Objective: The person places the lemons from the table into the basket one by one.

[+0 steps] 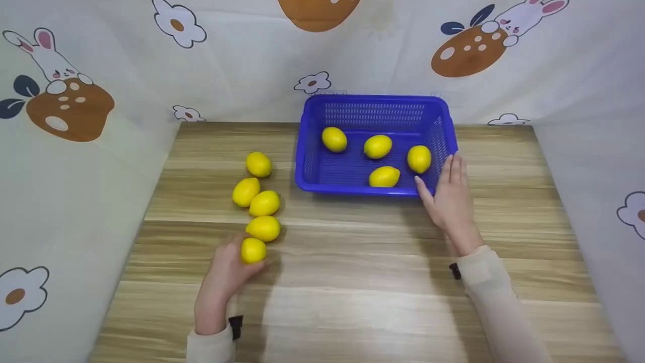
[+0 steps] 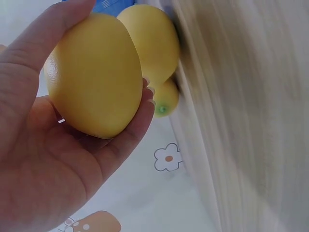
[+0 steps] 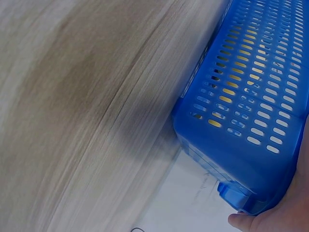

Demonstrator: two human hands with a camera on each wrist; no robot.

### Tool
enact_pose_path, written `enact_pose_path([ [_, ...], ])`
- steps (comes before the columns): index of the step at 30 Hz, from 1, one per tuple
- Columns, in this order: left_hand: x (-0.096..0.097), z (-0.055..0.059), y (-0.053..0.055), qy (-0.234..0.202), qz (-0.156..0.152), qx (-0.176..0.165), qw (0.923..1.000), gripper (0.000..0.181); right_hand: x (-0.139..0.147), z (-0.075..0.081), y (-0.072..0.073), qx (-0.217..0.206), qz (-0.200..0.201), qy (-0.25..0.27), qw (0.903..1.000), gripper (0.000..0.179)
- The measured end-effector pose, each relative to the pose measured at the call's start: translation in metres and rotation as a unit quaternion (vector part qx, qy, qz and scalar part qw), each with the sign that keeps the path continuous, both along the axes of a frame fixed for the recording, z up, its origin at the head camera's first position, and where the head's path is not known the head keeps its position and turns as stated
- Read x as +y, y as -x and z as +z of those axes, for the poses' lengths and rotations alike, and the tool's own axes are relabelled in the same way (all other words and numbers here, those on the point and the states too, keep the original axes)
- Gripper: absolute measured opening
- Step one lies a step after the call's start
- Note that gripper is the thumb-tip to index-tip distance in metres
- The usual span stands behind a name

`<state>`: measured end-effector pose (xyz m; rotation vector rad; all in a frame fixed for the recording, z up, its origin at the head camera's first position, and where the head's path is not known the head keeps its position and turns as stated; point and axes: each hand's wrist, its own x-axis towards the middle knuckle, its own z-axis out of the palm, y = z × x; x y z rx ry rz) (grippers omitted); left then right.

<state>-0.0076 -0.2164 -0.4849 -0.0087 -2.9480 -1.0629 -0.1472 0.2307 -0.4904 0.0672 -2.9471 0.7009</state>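
My left hand point(image 1: 227, 264) grips a yellow lemon point(image 1: 253, 250) between thumb and fingers, at the near end of a loose column of lemons. The held lemon point(image 2: 94, 77) fills the hand in the left wrist view, with other lemons point(image 2: 149, 43) just behind it. My right hand point(image 1: 452, 201) rests on the near right corner of a blue plastic basket point(image 1: 352, 190), thumb at the front rim and straight fingers along the right side. Several lemons point(image 1: 378, 146) lie apart inside the basket; in the right wrist view yellow shows through its slotted wall point(image 3: 270, 108).
Several more lemons point(image 1: 264, 203) lie on the wood-grain table point(image 1: 352, 282), left of the basket. A pale cloth with rabbit and flower prints point(image 1: 242, 65) hangs at the back and along both sides. The basket stands near the table's back edge.
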Motion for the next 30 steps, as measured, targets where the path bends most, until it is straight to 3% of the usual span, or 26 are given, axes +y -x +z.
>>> enact_pose_path([
  [6,0.005,0.005,0.005,-0.002,-0.012,0.018,0.9998,0.054,0.000,0.000,0.000,-0.004,0.003,0.001,1.0000,0.093],
  [25,0.018,0.017,0.022,0.000,-0.027,0.007,0.9996,0.058,0.000,0.002,-0.001,-0.012,0.005,-0.003,0.9999,0.094],
  [30,0.022,0.019,0.026,-0.020,-0.030,0.026,0.9990,0.051,0.001,0.001,-0.001,-0.005,0.003,-0.004,1.0000,0.094],
])
